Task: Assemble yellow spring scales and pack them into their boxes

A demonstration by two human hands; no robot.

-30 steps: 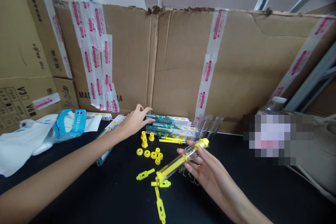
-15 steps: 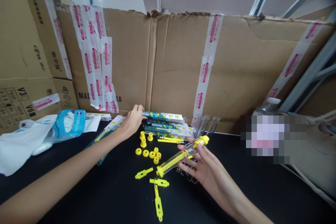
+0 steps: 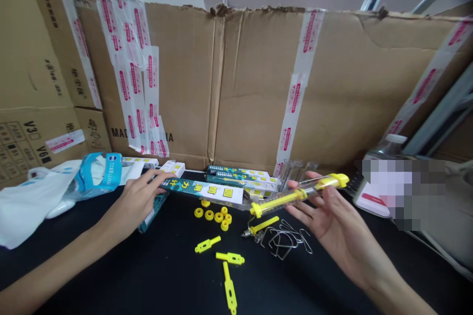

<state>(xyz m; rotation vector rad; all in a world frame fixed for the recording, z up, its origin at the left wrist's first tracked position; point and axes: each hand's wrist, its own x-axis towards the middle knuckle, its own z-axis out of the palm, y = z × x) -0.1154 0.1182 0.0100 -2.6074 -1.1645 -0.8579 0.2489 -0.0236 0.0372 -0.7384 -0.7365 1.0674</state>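
My left hand grips one end of a long green-and-white spring scale box, its far end pointing toward my right hand. In my right hand lies a clear tube spring scale with yellow end pieces, held tilted between thumb and fingers. Its lower left end is close to the box end; I cannot tell whether they touch. Beneath them are several yellow collars, several bent metal wire hooks and a yellow rod with a spring. Nearer to me are yellow flat-ended pull rods.
More boxes are stacked at the back by clear tubes. At left sit a blue tissue pack and a white bag. A bottle stands at right. Cardboard walls enclose the black table.
My left hand has taken a box from the stack and drawn it left and nearer. My right hand has moved right with the spring scale, uncovering the wire hooks.
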